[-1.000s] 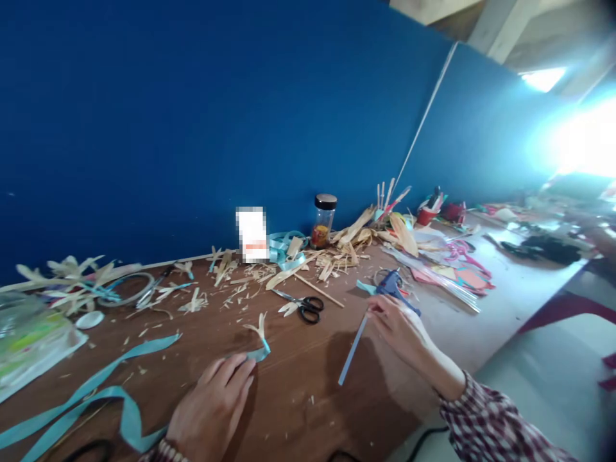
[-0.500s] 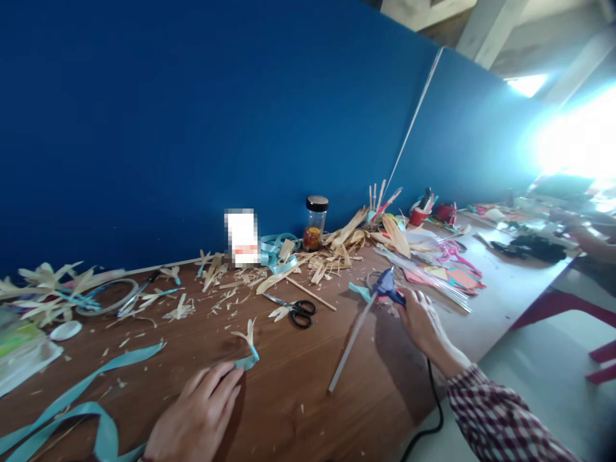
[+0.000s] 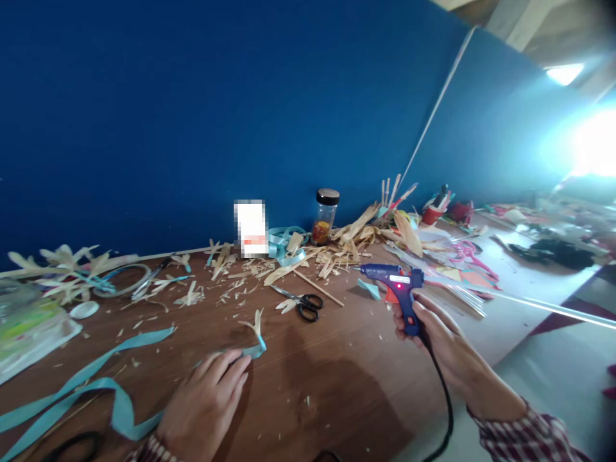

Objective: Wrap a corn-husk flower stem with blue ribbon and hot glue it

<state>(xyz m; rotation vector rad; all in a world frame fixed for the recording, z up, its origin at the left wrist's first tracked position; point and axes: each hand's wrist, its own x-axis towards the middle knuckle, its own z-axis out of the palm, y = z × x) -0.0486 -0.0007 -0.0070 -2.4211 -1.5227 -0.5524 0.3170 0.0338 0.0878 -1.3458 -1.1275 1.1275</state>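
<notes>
My right hand (image 3: 450, 343) grips the handle of a blue hot glue gun (image 3: 400, 280), lifted above the table. Its nozzle points left, a red light glows on its side, and a long clear glue stick (image 3: 529, 303) juts out of the back. At the lower left, my left hand (image 3: 205, 401) rests on the table with its fingers closed over a light blue ribbon (image 3: 253, 351). From the ribbon's end rises a small pale husk flower (image 3: 256, 325) with a blue-wrapped stem. Black-handled scissors (image 3: 308, 307) lie between the two hands, beside a thin stick (image 3: 317, 287).
A black-lidded jar (image 3: 326, 218) stands against the blue wall, with dried husk strips (image 3: 359, 228) around it. Loose ribbon (image 3: 122, 407) curls at the left. Pink scissors (image 3: 469, 253) lie at the right. The gun's black cord (image 3: 447, 404) hangs over the table edge.
My right hand has raised and turned the glue gun; its nozzle now faces left and the stick points right. My left hand stays on the ribbon. The view has shifted slightly.
</notes>
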